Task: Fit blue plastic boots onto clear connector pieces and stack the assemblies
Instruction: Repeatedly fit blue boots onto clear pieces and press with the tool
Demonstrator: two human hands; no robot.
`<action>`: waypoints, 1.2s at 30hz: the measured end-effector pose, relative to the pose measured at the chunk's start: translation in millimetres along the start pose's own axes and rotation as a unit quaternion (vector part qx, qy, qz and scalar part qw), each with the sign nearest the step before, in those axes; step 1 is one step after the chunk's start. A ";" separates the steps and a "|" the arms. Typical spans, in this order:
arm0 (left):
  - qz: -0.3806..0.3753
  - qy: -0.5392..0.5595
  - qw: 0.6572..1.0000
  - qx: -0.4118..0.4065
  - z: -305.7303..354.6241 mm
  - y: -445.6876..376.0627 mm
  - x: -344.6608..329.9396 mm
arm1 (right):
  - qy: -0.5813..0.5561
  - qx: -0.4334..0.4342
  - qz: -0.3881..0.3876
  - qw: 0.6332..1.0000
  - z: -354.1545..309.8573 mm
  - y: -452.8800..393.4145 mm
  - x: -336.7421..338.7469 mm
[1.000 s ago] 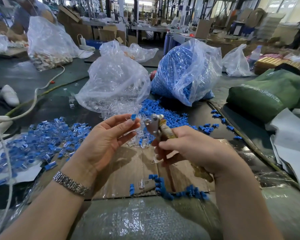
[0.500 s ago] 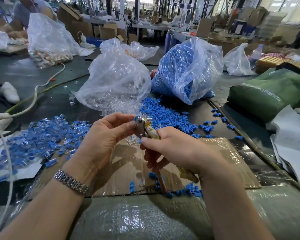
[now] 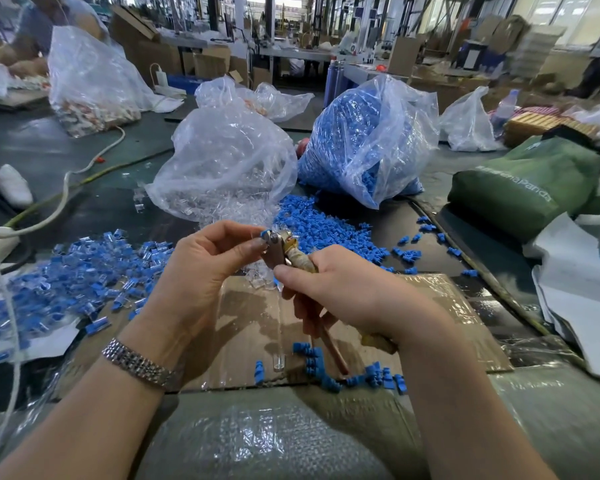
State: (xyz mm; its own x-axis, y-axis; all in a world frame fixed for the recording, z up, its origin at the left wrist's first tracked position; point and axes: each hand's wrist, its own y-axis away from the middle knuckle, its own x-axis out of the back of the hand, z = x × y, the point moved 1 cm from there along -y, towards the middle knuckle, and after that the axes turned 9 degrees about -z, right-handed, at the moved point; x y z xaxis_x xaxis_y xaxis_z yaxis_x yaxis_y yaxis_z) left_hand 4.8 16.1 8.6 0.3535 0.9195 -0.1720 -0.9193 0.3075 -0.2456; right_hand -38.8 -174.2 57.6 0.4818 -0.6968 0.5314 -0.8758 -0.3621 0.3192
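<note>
Since a second ago both hands have come together: left hand [image 3: 201,268] now has its fingertips right at the metal head of the pliers [image 3: 280,252], where before there was a gap between them. Left thumb and fingers are curled, pinching a small blue boot [image 3: 266,234] against the tool's tip. Can't tell if a clear piece is in there too, it's tiny and half hidden. Right hand [image 3: 347,292] is wrapped tight around the pliers' taped handles, thumb on top.

Counting what I can: two hands, one tool, three big clear bags nearby. Middle bag [image 3: 222,164] holds clear connectors, the one right of it [image 3: 368,140] is stuffed with blue boots, and a far-left bag [image 3: 87,81] has pale bits I can't make out. Loose boots are way too many to count: a spill [image 3: 323,230] just beyond the hands, and a scatter [image 3: 357,374] near me on the cardboard [image 3: 243,327]. One clear connector [image 3: 278,362] lies alone among those. Finished pile [image 3: 73,271] sits on the left, blue-and-clear pieces heaped up.

Around that: green bag [image 3: 523,185] on the right, white cable [image 3: 63,192] snaking along the left, watch [image 3: 137,363] on the left wrist. Right hand blocks most of the pliers' handles.
</note>
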 end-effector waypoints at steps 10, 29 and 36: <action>0.283 -0.531 0.793 0.092 5.1 4.2 40.2 | 0.229 -0.222 0.206 0.925 52.8 3.1 41.2; -0.063 -0.513 0.855 0.042 -8.5 3.2 4.7 | 0.165 0.043 -0.059 0.984 26.8 9.3 -1.5; -0.072 -0.561 0.824 0.042 -15.4 0.8 0.0 | 0.229 0.047 -0.033 0.972 32.2 -4.0 -12.0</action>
State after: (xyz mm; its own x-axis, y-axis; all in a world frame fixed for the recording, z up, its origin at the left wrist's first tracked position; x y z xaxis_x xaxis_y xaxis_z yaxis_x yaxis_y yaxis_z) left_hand 6.7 12.6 -6.3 0.1212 0.5046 0.8548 -0.9068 0.4066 -0.1115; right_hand -42.0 -184.4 24.6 0.4803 -0.3291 0.8131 -0.8315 -0.4659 0.3026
